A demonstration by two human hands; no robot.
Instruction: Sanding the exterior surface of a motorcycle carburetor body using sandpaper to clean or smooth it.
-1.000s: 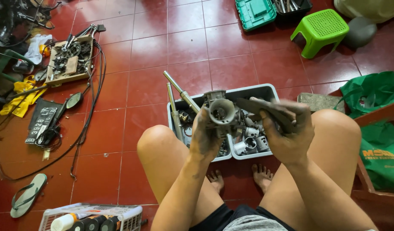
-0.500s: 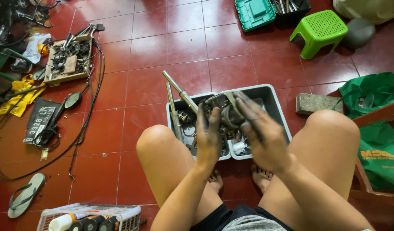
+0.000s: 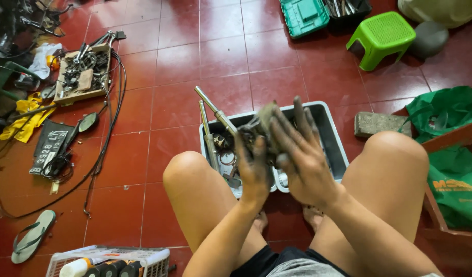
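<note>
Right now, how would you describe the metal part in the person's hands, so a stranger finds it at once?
Find the grey tub on the red floor between the person's knees. Above it, the left hand and right hand, both black with grease, hold a dark metal part. Unlike the loose parts in the tub, it is lifted up.

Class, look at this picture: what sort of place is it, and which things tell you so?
Probably a home repair spot: greasy hands hold a metal part over a grey parts tray, with cables across the red tiled floor.

floor tiles (image 3: pixel 220 56): glossy red | stool (image 3: pixel 382 36): green plastic | tubes (image 3: pixel 215 113): bare metal
</note>
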